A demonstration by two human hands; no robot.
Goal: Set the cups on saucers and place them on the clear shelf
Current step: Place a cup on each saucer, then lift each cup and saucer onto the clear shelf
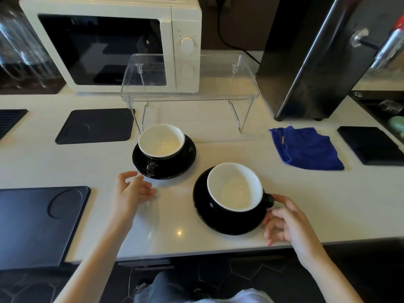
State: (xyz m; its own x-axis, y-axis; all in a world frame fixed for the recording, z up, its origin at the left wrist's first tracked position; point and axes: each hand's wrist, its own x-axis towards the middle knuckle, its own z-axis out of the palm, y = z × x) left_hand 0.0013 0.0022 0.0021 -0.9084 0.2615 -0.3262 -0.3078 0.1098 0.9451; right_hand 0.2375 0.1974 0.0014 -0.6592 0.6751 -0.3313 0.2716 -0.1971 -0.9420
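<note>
Two black cups with white insides stand on black saucers on the white counter. The far cup (161, 142) sits on its saucer (188, 159) just in front of the clear shelf (190, 96), handle toward me. The near cup (235, 186) rests on its saucer (203, 212), handle pointing right. My left hand (131, 189) hovers open just left of the far saucer, holding nothing. Beside the near cup's handle and saucer rim is my right hand (286, 221), fingers spread and empty. Nothing stands on the shelf top.
A white microwave (113, 40) stands behind the shelf. A tall black machine (310, 62) is at the right. A blue cloth (306, 147) lies right of the cups. Black mats (96, 125) (37, 224) (371, 145) lie on the counter.
</note>
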